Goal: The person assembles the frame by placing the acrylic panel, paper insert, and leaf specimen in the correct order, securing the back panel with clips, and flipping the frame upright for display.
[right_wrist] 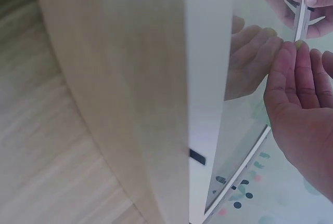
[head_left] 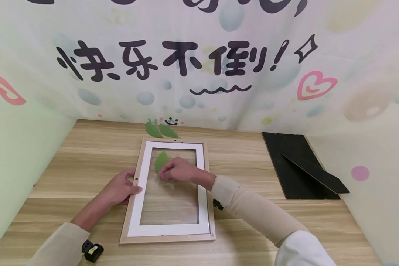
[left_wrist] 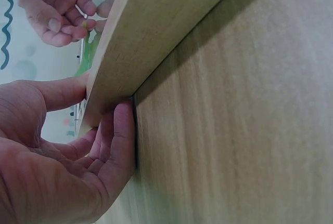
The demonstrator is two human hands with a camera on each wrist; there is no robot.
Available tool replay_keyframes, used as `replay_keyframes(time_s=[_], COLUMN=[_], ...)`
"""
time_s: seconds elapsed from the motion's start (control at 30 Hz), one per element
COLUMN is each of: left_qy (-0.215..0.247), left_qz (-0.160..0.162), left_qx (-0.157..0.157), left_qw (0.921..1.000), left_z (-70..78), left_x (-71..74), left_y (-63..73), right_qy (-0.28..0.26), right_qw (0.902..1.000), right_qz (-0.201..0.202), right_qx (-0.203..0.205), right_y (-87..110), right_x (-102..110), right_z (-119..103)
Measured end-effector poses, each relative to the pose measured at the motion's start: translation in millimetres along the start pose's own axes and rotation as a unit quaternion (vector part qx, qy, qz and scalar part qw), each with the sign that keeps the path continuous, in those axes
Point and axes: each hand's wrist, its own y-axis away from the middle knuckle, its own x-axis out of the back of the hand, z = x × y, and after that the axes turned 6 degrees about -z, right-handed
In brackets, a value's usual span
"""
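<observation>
A light wooden picture frame [head_left: 166,239] lies on the table, with a white mat [head_left: 167,229] around its clear pane. My left hand [head_left: 118,188] grips the frame's left side. In the left wrist view, the thumb lies at its upper edge and curled fingers [left_wrist: 122,135] press its outer side near the tabletop. Over the upper part of the pane, my right hand [head_left: 179,170] pinches a green leaf [head_left: 162,159] by its lower end. Its fingertips are mirrored in the pane in the right wrist view. Whether the leaf touches the pane, I cannot tell.
Two more green leaves [head_left: 168,130] lie just behind the frame's far edge. At the right of the table [head_left: 242,166] is a black backing board [head_left: 279,162] with its stand [head_left: 314,171] folded out. A printed cloth [head_left: 199,107] hangs along the table's back.
</observation>
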Motion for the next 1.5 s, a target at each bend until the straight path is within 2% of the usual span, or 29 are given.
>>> replay_keyframes(time_s=[1.5], left_qy=[0.011], left_qz=[-0.006], left_qx=[-0.004], left_qw=[0.9999], left_z=[2.5], left_x=[1.9], left_y=[3.1], right_qy=[-0.021], right_qw=[0.9996], right_qz=[-0.019], right_qx=[-0.008], right_y=[-1.4], right_x=[0.1], right_z=[-4.6])
